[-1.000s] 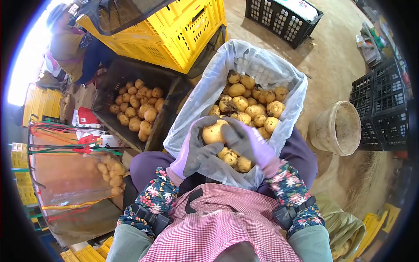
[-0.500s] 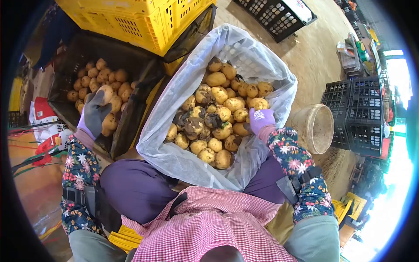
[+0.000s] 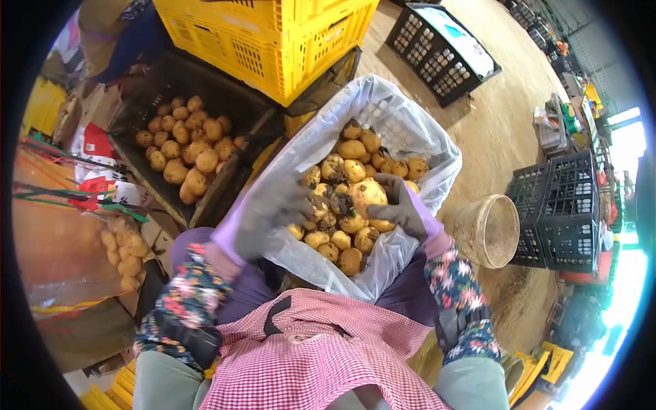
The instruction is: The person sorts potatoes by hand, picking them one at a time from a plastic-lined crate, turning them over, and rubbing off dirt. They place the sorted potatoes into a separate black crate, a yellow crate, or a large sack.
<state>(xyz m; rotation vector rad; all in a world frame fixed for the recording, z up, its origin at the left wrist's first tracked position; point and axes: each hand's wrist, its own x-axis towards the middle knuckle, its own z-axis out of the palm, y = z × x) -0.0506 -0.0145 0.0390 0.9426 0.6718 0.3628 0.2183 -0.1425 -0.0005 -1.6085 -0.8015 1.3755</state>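
Observation:
A clear plastic bag full of potatoes sits between my knees. My right hand, in a grey and purple glove, grips a large dirty potato just above the heap in the bag. My left hand, gloved the same way and blurred by motion, is at the bag's left rim. Its fingers are spread toward the potatoes with nothing visible in them. A black crate to the left holds more potatoes.
Yellow crates are stacked behind the bag. A tan bucket stands on the dirt floor at right, with black crates beyond it. Another black crate lies at the back. A clear sack of potatoes hangs at left.
My left hand has come back from the black crate to the bag's rim, without the potato it held there. My right hand has lifted a large potato from the heap.

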